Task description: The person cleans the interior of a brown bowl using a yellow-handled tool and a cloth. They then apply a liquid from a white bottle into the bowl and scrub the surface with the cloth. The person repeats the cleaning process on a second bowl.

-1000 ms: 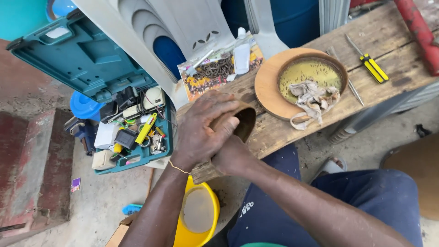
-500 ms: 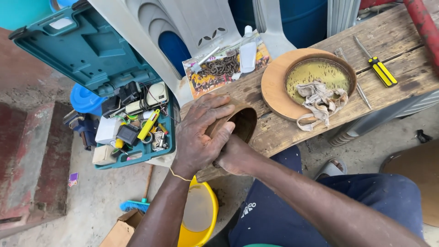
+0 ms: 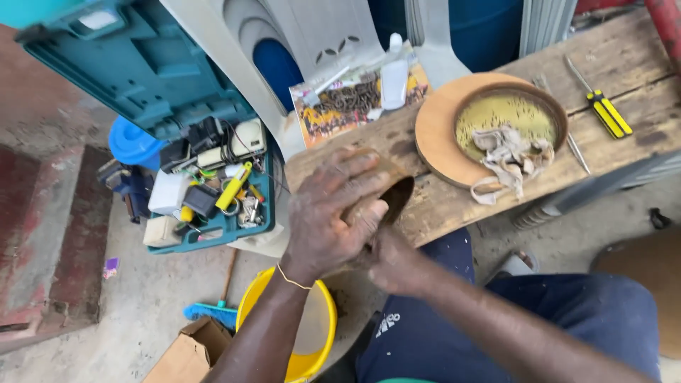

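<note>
At bench edge, left hand (image 3: 333,213) clamped over brown wooden bowl (image 3: 386,198), right hand (image 3: 394,266) gripping beneath, probably cupping its base. Beyond, rag (image 3: 511,156) on round dish (image 3: 507,120); farther, yellow screwdriver (image 3: 603,110).

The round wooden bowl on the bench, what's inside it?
Inside the round wooden bowl is a yellowish, speckled bottom with a crumpled pale rag lying in it and trailing over the rim. Whatever is under the rag is covered. The bowl sits on a round wooden board.

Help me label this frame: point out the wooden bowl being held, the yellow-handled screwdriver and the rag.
wooden bowl (image 3: 397,195), head view, dark rim.
yellow-handled screwdriver (image 3: 610,115), head view, handle.
rag (image 3: 511,152), head view, bunched middle.
</note>
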